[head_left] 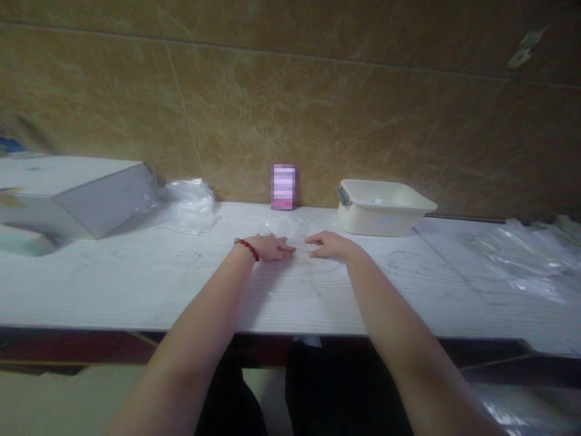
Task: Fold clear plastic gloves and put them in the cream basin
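My left hand, with a red bead bracelet at the wrist, is low over the white tabletop with its fingers stretched out and apart. Facing it across a small gap, my right hand has its thumb and fingers spread. Between and just behind the hands lies thin clear plastic, hard to make out against the white wood grain. Whether the fingertips touch it I cannot tell. Nothing shows gripped in either hand.
A cream plastic tub with a grey handle stands right of my hands. A phone leans against the tiled wall. At left are a white box and clear plastic bags; more clear bags lie at right.
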A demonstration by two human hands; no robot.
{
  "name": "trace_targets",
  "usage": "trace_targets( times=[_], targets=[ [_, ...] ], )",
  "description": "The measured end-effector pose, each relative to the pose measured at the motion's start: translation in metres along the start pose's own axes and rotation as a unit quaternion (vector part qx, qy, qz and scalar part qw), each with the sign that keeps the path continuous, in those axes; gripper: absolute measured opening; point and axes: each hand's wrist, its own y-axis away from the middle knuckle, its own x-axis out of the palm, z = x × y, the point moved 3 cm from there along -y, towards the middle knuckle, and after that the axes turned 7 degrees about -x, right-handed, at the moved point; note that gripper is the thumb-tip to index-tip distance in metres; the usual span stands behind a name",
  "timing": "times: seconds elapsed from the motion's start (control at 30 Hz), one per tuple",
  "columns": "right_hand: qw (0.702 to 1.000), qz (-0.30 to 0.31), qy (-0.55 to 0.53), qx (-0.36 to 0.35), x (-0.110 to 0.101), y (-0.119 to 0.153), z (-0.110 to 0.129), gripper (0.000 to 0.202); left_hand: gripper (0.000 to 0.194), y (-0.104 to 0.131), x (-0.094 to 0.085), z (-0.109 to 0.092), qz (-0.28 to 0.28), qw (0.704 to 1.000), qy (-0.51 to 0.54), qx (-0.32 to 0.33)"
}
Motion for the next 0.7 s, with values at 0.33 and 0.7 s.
trace_targets(
  times=[0.33,0.7],
  targets=[
    [0.999,0.021,0.027,-0.013,-0.0018,0.0014,0.0046,0.050,0.040,-0.0090,0.0028,-0.0010,-0.048,0.997,-0.041,0.034],
    [0.999,-0.001,0.033,-0.002,0.0003,0.0010,0.0073,0.047,0.036,-0.0050,0.0013,-0.0002,-0.013,1.000,-0.017,0.021]
  ],
)
